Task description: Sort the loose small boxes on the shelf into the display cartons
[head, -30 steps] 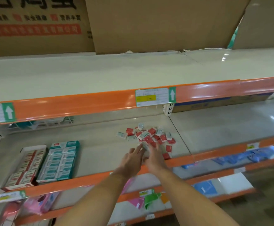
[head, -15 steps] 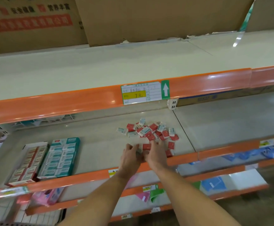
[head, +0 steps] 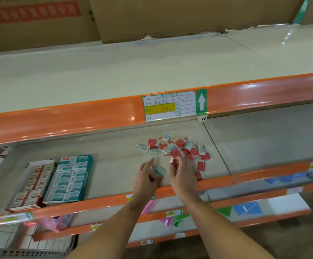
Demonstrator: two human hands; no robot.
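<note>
View: I look down through the head camera at a shop shelf [head: 114, 165] with an orange front edge; both bare forearms reach up from the bottom of the frame.

Left hand: my left hand [head: 147, 177] holds a teal-and-white small box [head: 158, 169], its fingers curled around it, just above the shelf near the front edge.

Right hand: my right hand [head: 182, 175] has its fingers curled around a red small box [head: 175, 162] at the near edge of the pile; only part of that box shows past the fingers.

Loose boxes: a heap of red and teal-and-white small boxes [head: 176, 146] lies on the shelf just beyond both hands, some stacked on each other, with a few red ones scattered to the right toward the front edge.

Display cartons: two open cartons sit side by side at the left of the same shelf, well apart from the heap. The red display carton [head: 32, 186] holds rows of red-and-white boxes; the teal display carton [head: 69, 178], touching its right side, holds rows of teal-and-white boxes.

Price label: a green-bordered tag with a yellow patch [head: 168, 106] is fixed on the orange edge of the shelf above.

Lower shelves: pink, green and blue packets, blurred.
</note>
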